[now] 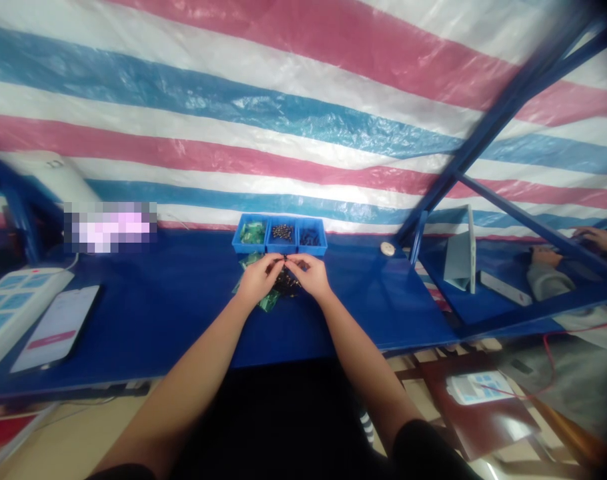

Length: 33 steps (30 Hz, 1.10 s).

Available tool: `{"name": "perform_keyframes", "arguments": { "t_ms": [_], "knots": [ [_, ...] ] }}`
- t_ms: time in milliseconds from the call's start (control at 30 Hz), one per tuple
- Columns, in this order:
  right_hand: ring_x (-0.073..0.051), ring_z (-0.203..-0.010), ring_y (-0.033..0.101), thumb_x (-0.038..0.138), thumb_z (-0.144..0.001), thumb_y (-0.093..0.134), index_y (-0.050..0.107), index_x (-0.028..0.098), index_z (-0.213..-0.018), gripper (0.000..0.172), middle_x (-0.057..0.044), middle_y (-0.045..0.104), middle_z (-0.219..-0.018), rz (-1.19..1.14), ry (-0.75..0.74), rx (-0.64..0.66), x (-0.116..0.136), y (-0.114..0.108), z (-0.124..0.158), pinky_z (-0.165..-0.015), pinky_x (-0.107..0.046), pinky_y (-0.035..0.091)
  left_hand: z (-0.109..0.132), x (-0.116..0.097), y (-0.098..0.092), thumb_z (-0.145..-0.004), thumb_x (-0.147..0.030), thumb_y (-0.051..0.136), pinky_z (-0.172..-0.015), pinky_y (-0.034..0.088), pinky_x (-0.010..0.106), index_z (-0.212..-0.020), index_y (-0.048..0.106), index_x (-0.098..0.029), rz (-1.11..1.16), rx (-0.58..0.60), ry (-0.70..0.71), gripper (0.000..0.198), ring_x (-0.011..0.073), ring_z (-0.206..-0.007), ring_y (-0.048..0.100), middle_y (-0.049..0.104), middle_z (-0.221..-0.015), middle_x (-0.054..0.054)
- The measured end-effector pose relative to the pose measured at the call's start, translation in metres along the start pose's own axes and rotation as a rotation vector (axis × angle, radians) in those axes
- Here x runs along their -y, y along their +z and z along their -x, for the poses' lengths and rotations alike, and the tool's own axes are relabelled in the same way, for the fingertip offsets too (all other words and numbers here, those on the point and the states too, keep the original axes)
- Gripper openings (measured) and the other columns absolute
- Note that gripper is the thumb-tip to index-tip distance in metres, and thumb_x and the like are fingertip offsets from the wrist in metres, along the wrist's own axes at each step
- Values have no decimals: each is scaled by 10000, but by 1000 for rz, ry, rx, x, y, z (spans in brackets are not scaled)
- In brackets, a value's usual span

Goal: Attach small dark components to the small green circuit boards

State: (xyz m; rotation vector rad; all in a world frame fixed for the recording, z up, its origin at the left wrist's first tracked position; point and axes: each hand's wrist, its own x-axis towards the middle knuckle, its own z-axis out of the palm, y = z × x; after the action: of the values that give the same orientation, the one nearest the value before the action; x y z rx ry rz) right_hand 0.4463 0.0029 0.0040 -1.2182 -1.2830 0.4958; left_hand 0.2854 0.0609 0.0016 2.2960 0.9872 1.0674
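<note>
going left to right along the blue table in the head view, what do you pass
white panel with blue squares → phone → left hand → right hand → small round object → upright grey board

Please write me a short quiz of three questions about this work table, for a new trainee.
1. True or false: the left hand and right hand meet over a heap of small dark parts.
2. How many compartments does the blue plastic tray show?
3. The white flat phone on the blue table lies: A) by the left edge, B) inside the tray, C) under the hands.

Key: 1 true; 2 three; 3 A.
</note>
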Motion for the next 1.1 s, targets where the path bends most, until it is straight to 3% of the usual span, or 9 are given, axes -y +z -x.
{"name": "perform_keyframes", "arguments": {
  "t_ms": [467,833,900,1033,1100],
  "knots": [
    [-183,-809,687,390,-803,674,744,217,-980,257,-55,738,-945,-28,-6,31,-2,0,0,-776,-312,565,-1,-2,-2,-949,-402,437,-727,490,256,-1030,650,-233,-4,33,56,284,160,-793,668,715,-938,24],
    [-172,-705,688,389,-723,723,735,177,-903,278,-47,736,-800,-47,150,-54,-8,4,-4,-738,-314,586,-1,-6,-5,-939,-382,446,-748,494,258,-1016,662,-222,-57,-91,-2,280,169,-809,677,724,-963,29],
    [-183,-768,701,364,-729,715,729,176,-949,290,-60,745,-867,-71,168,-58,-11,7,-8,-781,-326,586,0,-6,-5,-935,-381,453,-729,494,254,-1008,666,-222,-65,-96,-8,275,165,-776,675,727,-939,27],
    [-188,-970,689,318,-784,656,597,210,-1257,489,-89,640,-1252,-161,95,-2,-15,12,-17,-839,-329,575,0,-4,-5,-932,-381,453,-698,490,243,-1003,670,-219,-70,-92,-13,280,152,-720,668,729,-905,19],
    [-185,-967,688,294,-819,615,587,223,-1273,461,-79,643,-1250,-93,49,35,-19,10,-18,-842,-331,568,0,-3,-4,-932,-383,452,-699,488,241,-999,671,-222,-70,-95,-16,279,150,-725,669,728,-905,15]
  ]
}}
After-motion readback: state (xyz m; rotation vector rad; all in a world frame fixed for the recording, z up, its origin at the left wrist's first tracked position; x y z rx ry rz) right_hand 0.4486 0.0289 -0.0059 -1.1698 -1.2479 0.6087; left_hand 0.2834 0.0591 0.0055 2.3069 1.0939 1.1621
